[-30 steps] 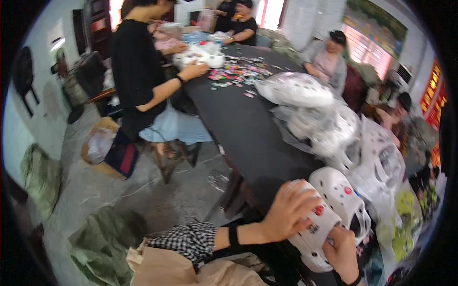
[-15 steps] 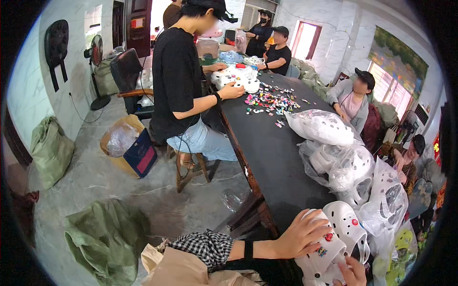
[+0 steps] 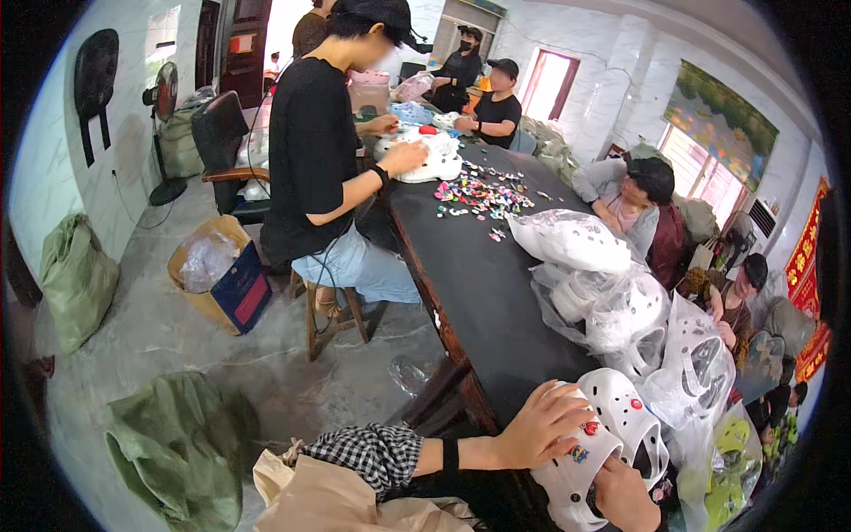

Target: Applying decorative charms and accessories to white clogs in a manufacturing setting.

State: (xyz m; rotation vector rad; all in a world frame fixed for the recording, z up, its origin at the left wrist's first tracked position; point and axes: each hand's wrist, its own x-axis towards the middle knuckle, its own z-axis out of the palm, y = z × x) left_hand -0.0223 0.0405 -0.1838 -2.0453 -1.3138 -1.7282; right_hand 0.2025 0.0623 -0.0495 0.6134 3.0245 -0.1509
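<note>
At the table's near end lies a white clog (image 3: 567,486) with a red charm and a blue-and-yellow charm on its upper. My left hand (image 3: 539,427) is wrapped over its toe, fingers bent across the holed top. My right hand (image 3: 625,496) reaches into the clog's foot opening, and its fingertips are hidden inside. Beside it rests a second white clog (image 3: 612,395) with a round red charm, touched by neither hand.
Bagged white clogs (image 3: 620,306) line the right of the black table (image 3: 523,328). Loose charms (image 3: 487,191) lie scattered farther up. A co-worker in black (image 3: 310,151) handles clogs at the far left edge; a green sack (image 3: 182,443) lies on the floor.
My right hand has moved from the clog's edge into its opening. The view has shifted slightly. The co-worker on the right has bent the head down.
</note>
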